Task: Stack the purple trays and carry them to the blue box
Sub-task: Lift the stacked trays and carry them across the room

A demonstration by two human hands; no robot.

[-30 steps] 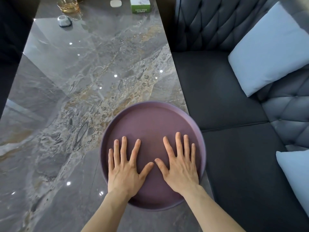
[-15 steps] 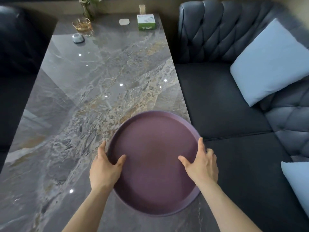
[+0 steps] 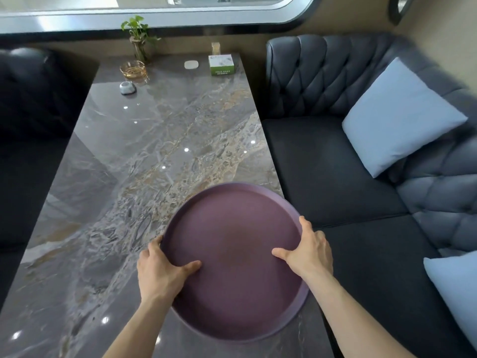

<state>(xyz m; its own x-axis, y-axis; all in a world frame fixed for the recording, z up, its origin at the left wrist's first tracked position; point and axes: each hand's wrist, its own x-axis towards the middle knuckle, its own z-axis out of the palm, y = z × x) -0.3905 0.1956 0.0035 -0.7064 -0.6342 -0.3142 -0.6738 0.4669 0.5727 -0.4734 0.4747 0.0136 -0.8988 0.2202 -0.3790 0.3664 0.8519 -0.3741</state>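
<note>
Both hands, lying flat inside the round purple tray (image 3: 232,244) a second ago, are now gripping its rim: left hand (image 3: 160,272), right hand (image 3: 309,251), thumbs inside.

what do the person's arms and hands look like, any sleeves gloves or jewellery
Both forearms are bare right to the bottom of the frame, with no sleeve or cuff in view. The left hand and right hand wear no gloves. No rings, watch or bracelet show on the fingers or wrists, and the nails look short and unpainted.
</note>
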